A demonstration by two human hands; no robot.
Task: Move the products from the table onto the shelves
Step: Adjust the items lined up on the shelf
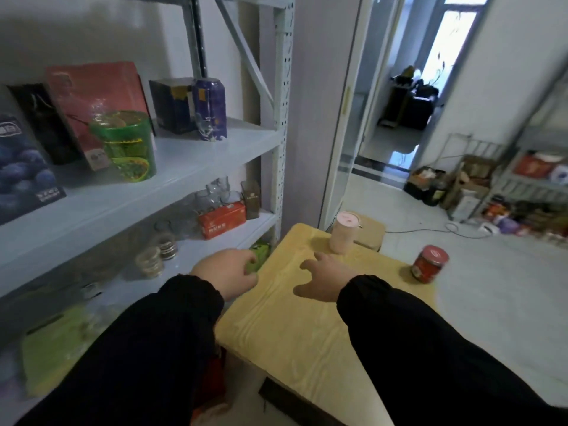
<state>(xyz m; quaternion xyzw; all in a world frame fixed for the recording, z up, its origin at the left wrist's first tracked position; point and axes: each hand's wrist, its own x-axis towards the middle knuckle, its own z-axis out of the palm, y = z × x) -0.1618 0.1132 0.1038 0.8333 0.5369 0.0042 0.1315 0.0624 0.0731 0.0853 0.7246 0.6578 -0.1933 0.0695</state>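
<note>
**While Holding a Green Packet at the Table's Left Edge**

While clearing the table (307,333), grips a green packet (259,255) in the left hand (224,272), fingers curled round its near end. Keeps it just past the table's left edge, close to the shelf (215,247) that carries an orange carton (222,219). Holds the right hand (325,278) above the table's middle, fingers spread and loose, touching nothing.

Looks well along but unfinished. Counts on the shelves a green tub (129,146), a purple can (210,109) and several boxes. Counts two products left on the table: a pink cup (344,232) upright at the far edge and a red jar (428,264) upright at the right edge.

Seems to carry the packet with its long axis running away from the body, far end pointing toward the shelf post (281,149). Cannot tell more, with much of it hidden under the fingers.
</note>
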